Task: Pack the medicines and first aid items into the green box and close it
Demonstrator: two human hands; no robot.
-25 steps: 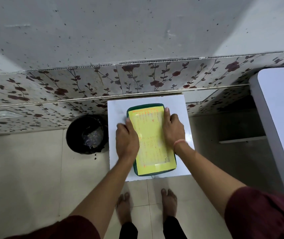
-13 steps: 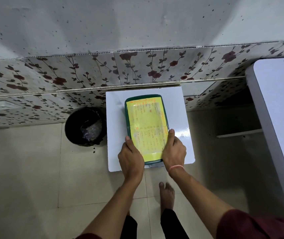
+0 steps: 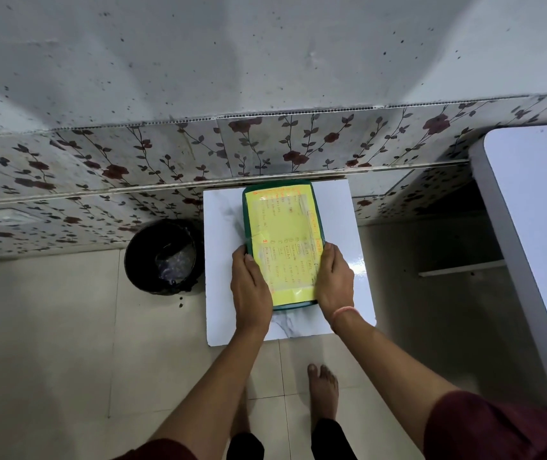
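The green box (image 3: 282,220) lies shut on a small white marbled table (image 3: 222,227), its lid covered by a yellow sheet with handwriting. My left hand (image 3: 250,290) presses against the box's near left edge, fingers wrapped along the side. My right hand (image 3: 333,280), with a pink band at the wrist, holds the near right edge the same way. No medicines or first aid items show outside the box.
A black bin (image 3: 162,257) stands on the tiled floor just left of the table. The floral-tiled wall (image 3: 265,147) runs right behind it. A larger white table (image 3: 537,227) fills the right side. My bare feet (image 3: 323,390) are below the small table.
Both hands slid from the middle of the box's sides back to its near end. The view also shifted slightly.
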